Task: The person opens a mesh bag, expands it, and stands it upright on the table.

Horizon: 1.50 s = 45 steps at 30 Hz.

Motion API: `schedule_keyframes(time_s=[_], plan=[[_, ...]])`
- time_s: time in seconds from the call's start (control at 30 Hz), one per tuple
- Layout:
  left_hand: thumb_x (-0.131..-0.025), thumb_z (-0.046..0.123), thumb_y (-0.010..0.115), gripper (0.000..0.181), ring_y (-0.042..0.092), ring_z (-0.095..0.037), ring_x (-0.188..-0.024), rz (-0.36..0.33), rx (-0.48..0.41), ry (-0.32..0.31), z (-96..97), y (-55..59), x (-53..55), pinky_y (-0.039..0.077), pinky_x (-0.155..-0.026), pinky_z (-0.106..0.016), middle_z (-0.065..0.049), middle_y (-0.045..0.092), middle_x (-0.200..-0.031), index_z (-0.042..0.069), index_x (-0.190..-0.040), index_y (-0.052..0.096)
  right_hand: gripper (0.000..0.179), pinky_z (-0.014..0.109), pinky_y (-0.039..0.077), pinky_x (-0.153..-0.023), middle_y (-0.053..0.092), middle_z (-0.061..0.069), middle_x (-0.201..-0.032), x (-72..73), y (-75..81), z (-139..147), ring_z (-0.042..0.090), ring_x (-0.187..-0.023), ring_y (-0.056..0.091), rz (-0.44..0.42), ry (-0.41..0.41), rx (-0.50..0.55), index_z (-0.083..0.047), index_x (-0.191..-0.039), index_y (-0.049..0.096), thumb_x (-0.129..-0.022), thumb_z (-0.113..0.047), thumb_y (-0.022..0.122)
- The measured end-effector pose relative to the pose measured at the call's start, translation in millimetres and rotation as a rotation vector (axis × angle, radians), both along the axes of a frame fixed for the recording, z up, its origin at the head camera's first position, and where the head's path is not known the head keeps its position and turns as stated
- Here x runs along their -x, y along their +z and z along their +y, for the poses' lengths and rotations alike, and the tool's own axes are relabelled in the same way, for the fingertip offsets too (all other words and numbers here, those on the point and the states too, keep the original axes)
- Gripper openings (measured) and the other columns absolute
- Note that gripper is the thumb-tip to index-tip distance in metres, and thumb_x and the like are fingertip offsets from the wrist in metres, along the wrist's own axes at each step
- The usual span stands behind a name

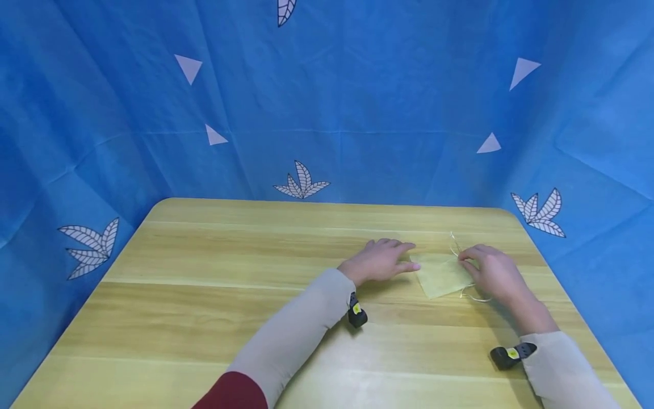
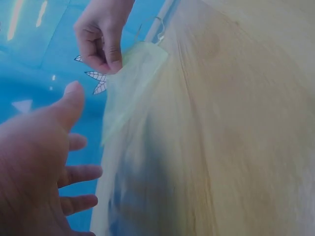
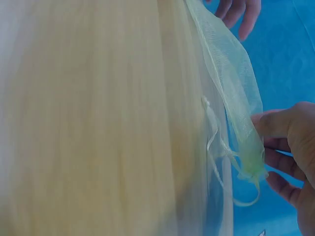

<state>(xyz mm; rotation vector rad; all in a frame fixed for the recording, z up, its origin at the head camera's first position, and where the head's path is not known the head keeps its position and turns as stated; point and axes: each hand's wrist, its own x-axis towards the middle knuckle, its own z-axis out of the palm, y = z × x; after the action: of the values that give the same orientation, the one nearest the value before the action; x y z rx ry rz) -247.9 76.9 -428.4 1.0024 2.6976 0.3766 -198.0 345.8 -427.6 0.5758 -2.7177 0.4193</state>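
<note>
A pale yellow-green, sheer drawstring pouch lies toward the right side of the table, with thin ribbon strings at its mouth end. My right hand pinches that end between thumb and fingers; the right wrist view shows the pouch stretching away from the pinch, its ribbon hanging in loops. At the pouch's other end is my left hand, fingers spread and thumb close to the corner. In the left wrist view this hand holds nothing, and a gap separates it from the pouch.
The wood-grain table has rounded far corners. A blue curtain with white leaf and triangle prints hangs behind it and along both sides. Each wrist carries a small black camera, the left camera and the right camera.
</note>
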Motion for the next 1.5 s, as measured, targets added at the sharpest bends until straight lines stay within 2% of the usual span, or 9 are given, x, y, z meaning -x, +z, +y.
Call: schedule_keyframes(time_s=[0.23,0.4,0.57,0.67,0.8,0.93,1.13,1.33,1.5], plan=[[-0.097,0.068,0.026,0.071,0.036,-0.019,-0.139,0.056,0.000,0.006,10.4,-8.9,1.5,0.029,-0.113,-0.041,0.003,0.043,-0.150,0.023,-0.150,0.040,0.014,0.053,0.051,-0.078,0.069,0.009,-0.091,3.5,-0.1,-19,0.033,-0.086,0.065,0.102,0.081,0.001,-0.006,-0.092,0.072,-0.080,-0.004,0.078],[-0.101,0.058,0.032,0.061,0.048,-0.015,-0.130,0.101,-0.060,-0.011,15.6,-11.2,0.9,0.035,-0.108,-0.030,0.003,0.054,-0.140,0.017,-0.141,0.052,0.017,0.053,0.050,-0.078,0.070,0.009,-0.091,4.6,1.0,-28,0.033,-0.087,0.065,0.160,0.127,0.003,-0.007,-0.091,0.072,-0.076,-0.002,0.080],[-0.102,0.044,0.047,0.042,0.062,-0.003,-0.099,0.088,-0.200,0.007,14.5,-13.1,1.3,0.046,-0.088,-0.019,0.006,0.068,-0.114,0.016,-0.129,0.063,0.020,0.053,0.049,-0.077,0.070,0.008,-0.090,4.4,2.5,-35,0.032,-0.086,0.065,0.226,0.173,0.016,-0.007,-0.089,0.072,-0.073,0.000,0.082],[-0.102,0.034,0.053,0.026,0.057,0.002,-0.077,0.094,-0.270,0.017,11.9,-14.7,1.3,0.045,-0.073,-0.015,0.010,0.067,-0.095,0.017,-0.116,0.067,0.020,0.053,0.048,-0.078,0.069,0.008,-0.090,3.8,3.2,-38,0.033,-0.088,0.064,0.244,0.179,0.029,-0.008,-0.088,0.071,-0.073,0.000,0.082],[-0.102,0.027,0.055,0.016,0.054,0.002,-0.071,0.087,-0.299,0.035,10.1,-13.6,-0.1,0.044,-0.069,-0.014,0.011,0.064,-0.088,0.018,-0.107,0.068,0.021,0.053,0.046,-0.078,0.069,0.008,-0.092,3.3,2.6,-37,0.033,-0.089,0.063,0.239,0.156,0.054,-0.008,-0.088,0.071,-0.073,-0.001,0.082],[-0.100,0.034,0.056,0.022,0.056,0.001,-0.075,0.046,-0.274,0.065,10.6,-13.2,-2.1,0.045,-0.070,-0.015,0.011,0.065,-0.089,0.017,-0.109,0.067,0.019,0.055,0.045,-0.083,0.069,0.010,-0.095,2.5,1.2,-35,0.034,-0.093,0.062,0.189,0.105,0.063,-0.007,-0.092,0.070,-0.077,-0.004,0.081],[-0.096,0.047,0.059,0.039,0.059,-0.001,-0.083,-0.004,-0.200,0.072,16.5,-15.2,-5.7,0.047,-0.075,-0.017,0.009,0.067,-0.097,0.016,-0.119,0.066,0.023,0.058,0.041,-0.092,0.066,0.016,-0.108,-2.3,1.7,-29,0.039,-0.105,0.058,0.025,-0.007,0.049,-0.004,-0.105,0.068,-0.086,-0.015,0.075],[-0.093,0.047,0.064,0.043,0.061,-0.002,-0.088,0.006,-0.124,0.062,23.6,-14.6,-8.7,0.048,-0.078,-0.020,0.009,0.068,-0.098,0.016,-0.122,0.066,0.041,0.062,0.040,-0.094,0.059,0.024,-0.122,-7.2,4.7,-23,0.047,-0.113,0.052,-0.124,-0.111,0.025,0.000,-0.122,0.061,-0.094,-0.030,0.067],[-0.092,0.045,0.066,0.041,0.062,-0.004,-0.098,0.024,-0.065,0.063,28.0,-13.7,-13.1,0.048,-0.084,-0.020,0.010,0.068,-0.108,0.018,-0.123,0.066,0.052,0.064,0.042,-0.089,0.059,0.027,-0.123,-10.0,3.2,-19,0.049,-0.109,0.055,-0.241,-0.163,0.020,0.002,-0.127,0.059,-0.097,-0.039,0.061]])
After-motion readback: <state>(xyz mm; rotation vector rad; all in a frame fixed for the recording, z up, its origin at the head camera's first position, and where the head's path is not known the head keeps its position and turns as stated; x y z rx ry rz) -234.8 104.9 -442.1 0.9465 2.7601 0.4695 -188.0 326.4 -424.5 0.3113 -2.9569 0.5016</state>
